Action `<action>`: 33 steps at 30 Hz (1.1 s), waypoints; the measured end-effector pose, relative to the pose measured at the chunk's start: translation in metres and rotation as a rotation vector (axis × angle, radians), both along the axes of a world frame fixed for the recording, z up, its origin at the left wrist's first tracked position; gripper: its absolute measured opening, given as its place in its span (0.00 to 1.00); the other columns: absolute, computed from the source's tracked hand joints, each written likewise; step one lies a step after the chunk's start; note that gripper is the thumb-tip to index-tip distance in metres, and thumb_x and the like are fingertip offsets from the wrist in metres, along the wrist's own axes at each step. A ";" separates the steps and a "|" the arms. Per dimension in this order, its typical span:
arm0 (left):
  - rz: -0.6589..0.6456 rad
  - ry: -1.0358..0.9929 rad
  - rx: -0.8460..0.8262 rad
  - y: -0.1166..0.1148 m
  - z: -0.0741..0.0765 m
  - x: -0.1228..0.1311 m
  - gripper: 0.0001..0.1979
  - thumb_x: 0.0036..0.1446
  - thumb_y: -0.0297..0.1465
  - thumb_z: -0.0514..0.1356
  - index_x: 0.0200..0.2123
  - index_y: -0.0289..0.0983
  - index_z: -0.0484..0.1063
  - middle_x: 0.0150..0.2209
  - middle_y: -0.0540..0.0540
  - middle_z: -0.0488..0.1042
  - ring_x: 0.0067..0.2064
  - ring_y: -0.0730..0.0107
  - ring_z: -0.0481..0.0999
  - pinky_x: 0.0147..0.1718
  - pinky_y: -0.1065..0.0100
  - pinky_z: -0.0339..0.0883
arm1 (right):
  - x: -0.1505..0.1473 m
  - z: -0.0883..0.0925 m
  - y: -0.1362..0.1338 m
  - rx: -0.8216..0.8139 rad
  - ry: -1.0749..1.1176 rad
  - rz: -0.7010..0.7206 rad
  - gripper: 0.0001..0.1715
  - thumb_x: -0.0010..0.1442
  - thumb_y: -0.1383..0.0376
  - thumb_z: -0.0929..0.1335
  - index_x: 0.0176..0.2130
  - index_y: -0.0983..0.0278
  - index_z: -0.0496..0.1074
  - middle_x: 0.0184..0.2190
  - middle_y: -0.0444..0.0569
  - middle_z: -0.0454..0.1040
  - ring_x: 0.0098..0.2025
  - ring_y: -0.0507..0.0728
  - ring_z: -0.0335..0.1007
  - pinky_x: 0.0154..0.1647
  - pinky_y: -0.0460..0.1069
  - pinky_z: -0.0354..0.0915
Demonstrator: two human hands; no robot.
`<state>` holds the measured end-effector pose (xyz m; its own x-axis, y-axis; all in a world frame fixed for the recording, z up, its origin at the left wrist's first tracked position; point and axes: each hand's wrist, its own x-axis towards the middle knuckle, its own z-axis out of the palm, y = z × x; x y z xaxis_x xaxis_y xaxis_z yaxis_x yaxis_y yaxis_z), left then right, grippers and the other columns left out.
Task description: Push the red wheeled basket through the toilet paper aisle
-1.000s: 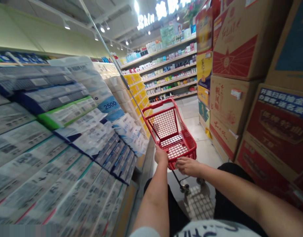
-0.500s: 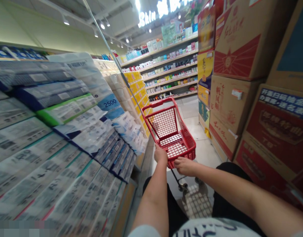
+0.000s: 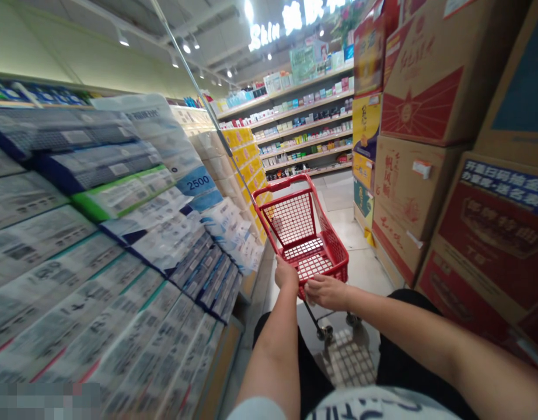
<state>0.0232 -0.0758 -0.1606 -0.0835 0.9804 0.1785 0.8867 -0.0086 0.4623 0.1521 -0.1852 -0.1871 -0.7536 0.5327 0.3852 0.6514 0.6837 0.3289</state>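
A red plastic shopping cart (image 3: 339,251) with a grid basket and a raised red handle at its far side stands just ahead of me. My left hand (image 3: 286,275) is closed on the cart's near left corner, its fingers partly hidden behind the wrist. Close beside it, my right hand (image 3: 327,291) rests at the near rim with curled fingers, the fingertips lying near the left hand. Only the mesh floor and walls show inside the basket. The cart's wheels (image 3: 325,332) stand on pale floor tiles.
Stacked tissue packs (image 3: 120,291) line the left side, with yellow packs (image 3: 245,154) farther on. Tall stacks of cardboard boxes (image 3: 415,181) border the right. A metal pole (image 3: 185,67) slants down at left. Shelves of small products (image 3: 304,119) cross the far end.
My right hand has slid a little to the left along the near rim, toward my left hand. The left hand keeps its hold, and the view has shifted slightly.
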 end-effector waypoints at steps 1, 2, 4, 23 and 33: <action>0.003 -0.002 -0.002 0.000 0.000 0.000 0.22 0.62 0.25 0.46 0.59 0.29 0.59 0.38 0.34 0.78 0.38 0.58 0.79 0.35 0.64 0.68 | 0.000 0.000 0.001 -0.027 -0.018 0.007 0.12 0.64 0.66 0.62 0.33 0.65 0.72 0.40 0.49 0.72 0.43 0.56 0.60 0.43 0.52 0.55; 0.005 -0.003 -0.009 0.001 0.000 0.000 0.22 0.62 0.25 0.46 0.59 0.29 0.58 0.38 0.34 0.78 0.38 0.58 0.79 0.35 0.64 0.69 | 0.000 0.000 0.001 -0.057 -0.029 0.013 0.12 0.63 0.66 0.63 0.30 0.65 0.72 0.38 0.48 0.72 0.40 0.55 0.60 0.41 0.52 0.55; 0.007 -0.005 -0.023 0.001 -0.001 -0.001 0.23 0.62 0.25 0.47 0.60 0.29 0.57 0.37 0.34 0.78 0.38 0.58 0.79 0.35 0.64 0.69 | 0.001 0.000 0.002 -0.081 -0.003 0.014 0.12 0.63 0.65 0.63 0.29 0.64 0.71 0.36 0.47 0.73 0.39 0.55 0.60 0.40 0.52 0.55; -0.004 0.004 -0.064 -0.004 0.008 0.002 0.23 0.63 0.24 0.44 0.61 0.29 0.55 0.41 0.33 0.77 0.41 0.57 0.78 0.38 0.63 0.68 | 0.009 0.001 0.003 -0.118 0.067 -0.075 0.10 0.63 0.64 0.64 0.32 0.63 0.73 0.38 0.48 0.72 0.41 0.56 0.58 0.42 0.52 0.53; -0.008 -0.010 -0.066 -0.004 0.008 0.001 0.23 0.62 0.24 0.44 0.61 0.28 0.55 0.41 0.32 0.76 0.41 0.56 0.77 0.37 0.64 0.68 | 0.015 -0.001 0.001 -0.168 0.106 -0.094 0.09 0.61 0.62 0.66 0.30 0.63 0.73 0.36 0.48 0.72 0.41 0.56 0.59 0.43 0.52 0.53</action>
